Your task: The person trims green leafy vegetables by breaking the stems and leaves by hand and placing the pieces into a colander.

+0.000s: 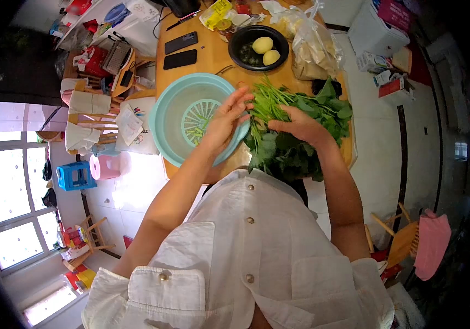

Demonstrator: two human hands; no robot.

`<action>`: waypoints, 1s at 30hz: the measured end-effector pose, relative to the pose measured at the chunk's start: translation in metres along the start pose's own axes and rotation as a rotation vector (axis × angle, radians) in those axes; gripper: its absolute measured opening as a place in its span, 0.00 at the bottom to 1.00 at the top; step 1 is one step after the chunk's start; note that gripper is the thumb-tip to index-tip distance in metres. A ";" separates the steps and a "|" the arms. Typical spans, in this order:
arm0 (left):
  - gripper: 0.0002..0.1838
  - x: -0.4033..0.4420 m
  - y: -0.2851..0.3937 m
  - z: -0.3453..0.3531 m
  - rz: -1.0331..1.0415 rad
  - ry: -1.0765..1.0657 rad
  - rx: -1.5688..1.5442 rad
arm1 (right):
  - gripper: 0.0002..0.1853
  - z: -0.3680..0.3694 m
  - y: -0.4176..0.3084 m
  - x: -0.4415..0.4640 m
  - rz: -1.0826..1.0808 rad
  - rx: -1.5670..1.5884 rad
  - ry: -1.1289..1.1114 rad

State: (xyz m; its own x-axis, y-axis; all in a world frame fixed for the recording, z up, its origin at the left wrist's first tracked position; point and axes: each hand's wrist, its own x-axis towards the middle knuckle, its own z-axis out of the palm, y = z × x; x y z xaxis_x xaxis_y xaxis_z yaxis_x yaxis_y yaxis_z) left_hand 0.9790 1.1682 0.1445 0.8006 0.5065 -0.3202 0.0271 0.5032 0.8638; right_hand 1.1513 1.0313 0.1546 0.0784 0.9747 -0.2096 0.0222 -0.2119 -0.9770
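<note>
A large bunch of leafy greens (279, 148) lies at the table's right front, its pale green stems pointing toward the back. My right hand (300, 126) is on the bunch, thumb and fingers around some stems; the fingertips are partly hidden. Close to the stem ends, over the basin's right rim, is my left hand (226, 120) with its fingers stretched out. Whether a thin stem touches its fingertips is hard to see. The turquoise basin (161, 112) contains a strainer insert (197, 112) with a few short green pieces on it.
Behind the greens stands a black bowl (234, 49) with two yellow-skinned round items and dark ones. A clear plastic bag (314, 52) sits to its right. Two dark phones (180, 59) lie at the back left of the wooden table (207, 44). Chairs and stools stand to the left.
</note>
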 end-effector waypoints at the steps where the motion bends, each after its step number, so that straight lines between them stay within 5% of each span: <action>1: 0.23 0.000 0.009 0.003 0.102 -0.008 0.173 | 0.24 -0.002 -0.001 0.000 -0.072 0.002 -0.054; 5: 0.13 0.000 0.023 -0.003 0.099 -0.094 0.542 | 0.24 -0.005 0.002 0.004 0.100 -0.116 -0.135; 10: 0.10 -0.008 0.016 -0.010 0.102 -0.022 0.545 | 0.16 -0.001 0.006 0.002 -0.056 -0.143 0.080; 15: 0.10 -0.011 0.004 -0.013 0.044 0.087 0.593 | 0.12 0.001 0.006 0.008 0.046 0.040 0.136; 17: 0.10 -0.013 0.006 -0.005 0.388 0.094 1.012 | 0.11 0.002 0.012 0.012 0.005 0.029 0.131; 20: 0.11 -0.015 0.015 0.001 0.583 0.013 1.222 | 0.10 0.006 0.014 0.014 0.005 0.096 0.142; 30: 0.08 -0.014 0.009 0.005 0.593 -0.032 1.210 | 0.12 0.011 0.011 0.011 0.069 0.307 0.080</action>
State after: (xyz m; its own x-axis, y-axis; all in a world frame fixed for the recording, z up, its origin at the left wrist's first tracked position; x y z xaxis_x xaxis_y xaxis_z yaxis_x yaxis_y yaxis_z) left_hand 0.9704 1.1623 0.1589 0.8887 0.4059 0.2131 0.1687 -0.7218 0.6713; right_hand 1.1419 1.0406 0.1415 0.1477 0.9475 -0.2837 -0.2868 -0.2335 -0.9291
